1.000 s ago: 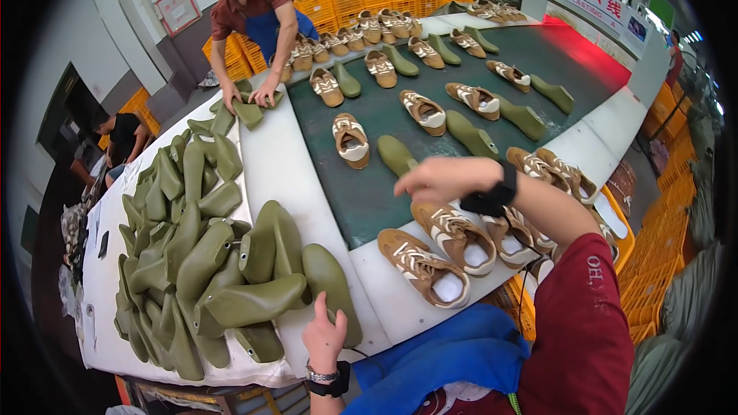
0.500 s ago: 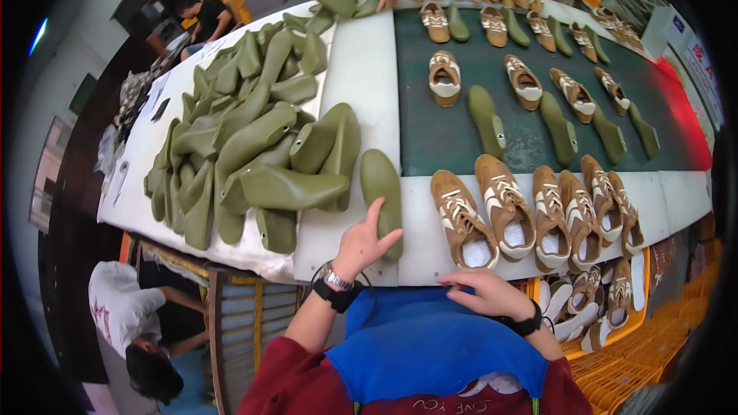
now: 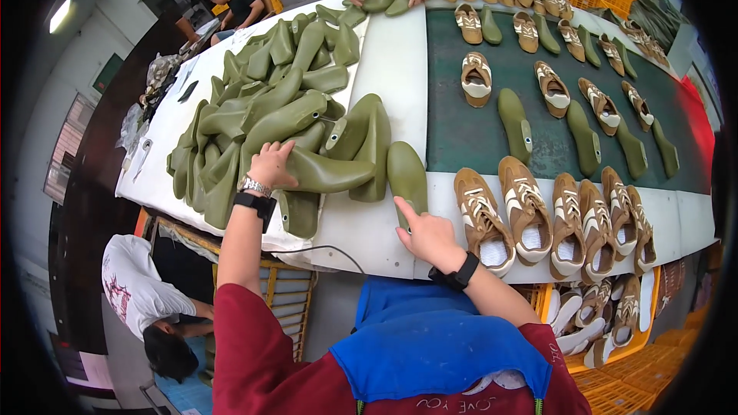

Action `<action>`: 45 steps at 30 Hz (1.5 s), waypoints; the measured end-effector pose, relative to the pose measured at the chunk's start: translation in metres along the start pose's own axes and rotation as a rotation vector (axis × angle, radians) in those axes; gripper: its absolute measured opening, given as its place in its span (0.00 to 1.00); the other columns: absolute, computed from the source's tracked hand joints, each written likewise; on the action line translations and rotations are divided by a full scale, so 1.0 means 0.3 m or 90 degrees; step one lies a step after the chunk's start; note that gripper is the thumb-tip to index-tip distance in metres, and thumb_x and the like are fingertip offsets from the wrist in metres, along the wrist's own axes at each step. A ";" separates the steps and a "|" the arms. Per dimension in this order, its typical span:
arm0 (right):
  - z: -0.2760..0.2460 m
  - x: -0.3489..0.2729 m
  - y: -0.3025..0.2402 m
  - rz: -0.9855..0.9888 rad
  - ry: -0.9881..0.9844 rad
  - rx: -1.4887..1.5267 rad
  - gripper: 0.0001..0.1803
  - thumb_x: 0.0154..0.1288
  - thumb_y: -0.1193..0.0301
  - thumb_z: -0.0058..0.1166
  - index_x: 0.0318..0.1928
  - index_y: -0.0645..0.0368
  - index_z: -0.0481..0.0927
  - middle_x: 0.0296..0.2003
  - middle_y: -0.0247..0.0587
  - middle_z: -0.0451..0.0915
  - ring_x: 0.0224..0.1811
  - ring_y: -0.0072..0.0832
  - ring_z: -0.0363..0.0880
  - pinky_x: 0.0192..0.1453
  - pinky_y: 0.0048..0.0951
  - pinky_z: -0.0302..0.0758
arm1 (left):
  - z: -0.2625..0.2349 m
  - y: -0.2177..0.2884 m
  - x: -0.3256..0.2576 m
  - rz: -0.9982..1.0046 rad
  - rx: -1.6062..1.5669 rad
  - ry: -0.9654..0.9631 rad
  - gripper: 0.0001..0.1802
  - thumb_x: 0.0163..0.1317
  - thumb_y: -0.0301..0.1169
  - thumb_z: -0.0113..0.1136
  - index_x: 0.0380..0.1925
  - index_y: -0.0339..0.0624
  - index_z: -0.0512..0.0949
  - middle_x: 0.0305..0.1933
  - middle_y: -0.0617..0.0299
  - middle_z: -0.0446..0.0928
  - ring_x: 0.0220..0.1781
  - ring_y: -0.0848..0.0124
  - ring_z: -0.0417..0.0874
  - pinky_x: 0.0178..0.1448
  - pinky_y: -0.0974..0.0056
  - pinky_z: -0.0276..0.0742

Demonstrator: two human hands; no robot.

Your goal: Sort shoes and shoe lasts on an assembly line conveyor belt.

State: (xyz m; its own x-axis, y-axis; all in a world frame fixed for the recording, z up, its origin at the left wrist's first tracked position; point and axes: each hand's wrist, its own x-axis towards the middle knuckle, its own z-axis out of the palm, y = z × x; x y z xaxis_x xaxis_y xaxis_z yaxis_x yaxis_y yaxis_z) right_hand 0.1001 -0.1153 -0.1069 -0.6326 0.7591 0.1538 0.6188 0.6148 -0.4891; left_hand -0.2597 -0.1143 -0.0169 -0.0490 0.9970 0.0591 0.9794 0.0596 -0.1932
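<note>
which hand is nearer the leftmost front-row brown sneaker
Right. The right hand is just left of the sneaker; the left hand is farther left, at the pile of green shoe lasts.

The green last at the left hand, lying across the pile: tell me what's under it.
Part of a lower last pokes out beneath the upper last. Anything farther under is covered by it and the left hand.

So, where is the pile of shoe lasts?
The pile lies left of centre in the head view, on the white table, the left hand at its near side.
</note>
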 end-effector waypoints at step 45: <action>-0.019 0.051 -0.038 -0.055 0.097 0.016 0.41 0.44 0.47 0.66 0.61 0.40 0.70 0.65 0.57 0.56 0.69 0.57 0.48 0.64 0.62 0.53 | 0.167 0.450 0.069 -0.116 -0.488 -0.146 0.26 0.63 0.48 0.53 0.27 0.30 0.73 0.15 0.47 0.76 0.16 0.61 0.80 0.24 0.61 0.76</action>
State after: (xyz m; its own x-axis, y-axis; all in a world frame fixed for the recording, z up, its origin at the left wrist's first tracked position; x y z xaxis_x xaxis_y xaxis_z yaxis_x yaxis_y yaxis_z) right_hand 0.0861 -0.1096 -0.0941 -0.6034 0.7286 0.3242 0.5523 0.6751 -0.4892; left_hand -0.1382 -0.0832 -0.0908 -0.1776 0.9651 -0.1925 0.8104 0.2544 0.5278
